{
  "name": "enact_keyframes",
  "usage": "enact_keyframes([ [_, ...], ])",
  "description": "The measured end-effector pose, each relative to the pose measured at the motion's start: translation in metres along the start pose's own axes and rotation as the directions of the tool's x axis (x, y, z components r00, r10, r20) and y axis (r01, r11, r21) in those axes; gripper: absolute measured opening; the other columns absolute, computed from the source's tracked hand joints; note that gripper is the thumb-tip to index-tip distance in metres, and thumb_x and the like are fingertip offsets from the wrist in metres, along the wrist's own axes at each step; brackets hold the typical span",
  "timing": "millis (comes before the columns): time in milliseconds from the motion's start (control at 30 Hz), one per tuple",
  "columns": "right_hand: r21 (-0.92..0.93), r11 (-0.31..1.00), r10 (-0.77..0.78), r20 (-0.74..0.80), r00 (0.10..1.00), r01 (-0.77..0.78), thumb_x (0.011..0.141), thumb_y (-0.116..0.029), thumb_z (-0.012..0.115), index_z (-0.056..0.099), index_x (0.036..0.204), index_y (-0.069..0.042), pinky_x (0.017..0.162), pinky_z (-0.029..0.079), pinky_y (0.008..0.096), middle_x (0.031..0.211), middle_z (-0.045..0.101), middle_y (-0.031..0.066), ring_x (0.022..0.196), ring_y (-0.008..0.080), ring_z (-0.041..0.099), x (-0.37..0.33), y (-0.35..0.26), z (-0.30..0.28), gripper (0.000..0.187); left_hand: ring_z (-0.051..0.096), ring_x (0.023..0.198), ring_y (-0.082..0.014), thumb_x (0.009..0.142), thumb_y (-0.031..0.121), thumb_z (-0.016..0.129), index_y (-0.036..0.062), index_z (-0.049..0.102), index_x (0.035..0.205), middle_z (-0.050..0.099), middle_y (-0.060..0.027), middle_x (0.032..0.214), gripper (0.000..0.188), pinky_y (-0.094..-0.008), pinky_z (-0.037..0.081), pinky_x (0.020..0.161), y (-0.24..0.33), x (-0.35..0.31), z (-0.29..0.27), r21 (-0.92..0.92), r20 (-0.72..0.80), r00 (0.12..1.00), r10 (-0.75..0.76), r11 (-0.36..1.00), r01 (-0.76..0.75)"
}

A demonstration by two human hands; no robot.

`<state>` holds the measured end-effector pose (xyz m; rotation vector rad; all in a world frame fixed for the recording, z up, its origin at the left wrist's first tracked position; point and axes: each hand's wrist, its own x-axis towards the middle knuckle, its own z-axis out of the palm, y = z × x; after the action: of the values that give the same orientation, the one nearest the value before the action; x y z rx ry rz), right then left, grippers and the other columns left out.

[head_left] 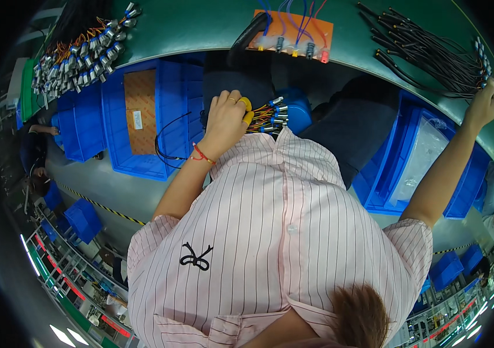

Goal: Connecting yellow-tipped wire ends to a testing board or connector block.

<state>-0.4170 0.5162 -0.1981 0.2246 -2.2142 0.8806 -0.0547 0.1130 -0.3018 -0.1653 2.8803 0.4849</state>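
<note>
In my lap, my left hand point(229, 118) is closed round a bundle of cables with silver metal connectors point(275, 119) and orange, yellow and black wires. Yellow finger covers sit on some of its fingertips. Far to the right, my right hand point(486, 103) reaches to the edge of the green bench, its fingers pinched at the connector ends of a spread of black cables point(432, 55). A yellow cover shows on one of its fingers too. How many cable ends it grips is hidden.
On the green bench point(189, 23) stands an orange board point(319, 30) with coloured leads and small sockets. A heap of cables with metal connectors point(82, 58) lies at the far left. Blue bins point(169, 124) stand under the bench on both sides. Other people work farther off.
</note>
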Motion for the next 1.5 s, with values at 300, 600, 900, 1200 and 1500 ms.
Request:
enact_keyframes([
  [300,0.540,0.836,-0.429,0.753,0.500,-0.097,0.078,-0.024,0.071,0.057,0.127,-0.007,0.103,0.038,0.0413,0.126,0.054,0.0161,0.119,0.0336,0.048,-0.212,-0.200,0.009,0.054,0.059,0.072,-0.0120,0.086,0.005,0.065,0.0004,0.061,0.101,0.063,-0.0068,0.082,0.016,-0.0268,0.046,0.066,0.000,0.001,-0.039,-0.736,0.220,0.975,0.029,0.660,0.146],
  [600,0.322,0.088,0.128,0.935,0.331,-0.943,0.085,-0.013,0.066,0.060,0.100,0.005,0.051,0.041,0.0255,0.064,0.052,0.0009,0.049,0.0090,0.046,-0.213,-0.144,-0.008,0.024,0.057,0.076,-0.0092,0.094,0.007,0.056,0.0016,0.064,0.112,0.065,-0.0040,0.093,0.021,-0.0222,0.044,0.068,0.015,0.012,-0.083,-0.733,-0.024,0.997,0.073,0.677,-0.067],
  [900,0.701,-0.539,0.319,0.683,0.657,-0.467,0.096,-0.013,0.050,0.050,0.113,0.006,0.069,0.038,0.0305,0.077,0.041,0.0044,0.071,0.0151,0.040,-0.154,0.001,-0.104,0.025,0.063,0.084,-0.0153,0.094,0.007,0.057,-0.0009,0.063,0.115,0.066,-0.0059,0.098,0.023,-0.0267,0.051,0.081,0.032,0.028,-0.061,-0.966,0.017,0.999,-0.037,0.256,0.025],
  [1200,0.734,-0.391,0.493,0.677,0.547,-0.555,0.067,-0.007,0.054,0.047,0.083,-0.001,0.067,0.027,0.0332,0.071,0.032,0.0057,0.068,0.0174,0.030,-0.182,0.005,-0.103,0.019,0.060,0.090,-0.0190,0.101,0.023,0.047,-0.0031,0.052,0.127,0.062,-0.0140,0.110,0.037,-0.0313,0.051,0.078,0.073,0.042,-0.044,-0.823,-0.003,0.998,0.069,-0.567,0.037],
  [1500,0.748,-0.248,0.417,0.656,0.628,-0.616,0.066,-0.011,0.054,0.042,0.071,-0.006,0.071,0.029,0.0334,0.068,0.035,0.0064,0.069,0.0182,0.032,-0.176,-0.027,-0.075,0.013,0.051,0.063,-0.0088,0.103,0.024,0.045,-0.0044,0.053,0.126,0.055,-0.0057,0.083,0.037,-0.0211,0.043,0.059,0.066,0.041,-0.040,-0.872,0.031,0.995,0.096,-0.484,0.074],
])
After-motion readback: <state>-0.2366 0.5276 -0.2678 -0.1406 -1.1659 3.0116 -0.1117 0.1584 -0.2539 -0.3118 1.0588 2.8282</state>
